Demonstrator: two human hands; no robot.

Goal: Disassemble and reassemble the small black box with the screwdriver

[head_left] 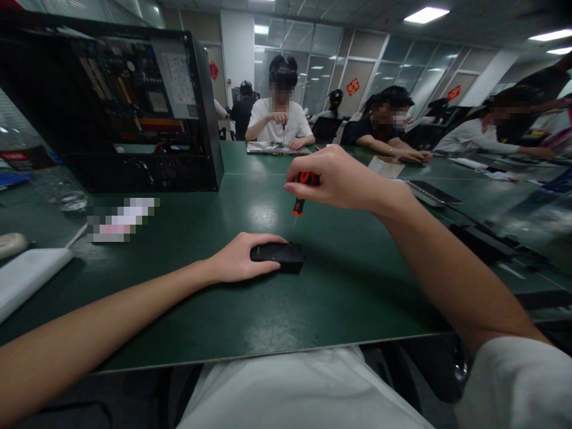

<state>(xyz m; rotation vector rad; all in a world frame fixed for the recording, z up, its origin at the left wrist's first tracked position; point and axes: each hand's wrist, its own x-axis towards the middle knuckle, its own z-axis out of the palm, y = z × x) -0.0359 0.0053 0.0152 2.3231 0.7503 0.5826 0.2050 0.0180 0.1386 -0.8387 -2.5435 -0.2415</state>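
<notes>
In front, left fingers (266,267) clasp a faintly marked box (290,257), right fingers (304,163) a screwdriver (298,206).

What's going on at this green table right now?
The person's left hand grips a small black box on the green table. The right hand holds a red-and-black screwdriver pointing down, its tip at the box's top, toward the right end. Whether it's turning, I can't tell. A black computer case stands beyond, on the left.
</notes>
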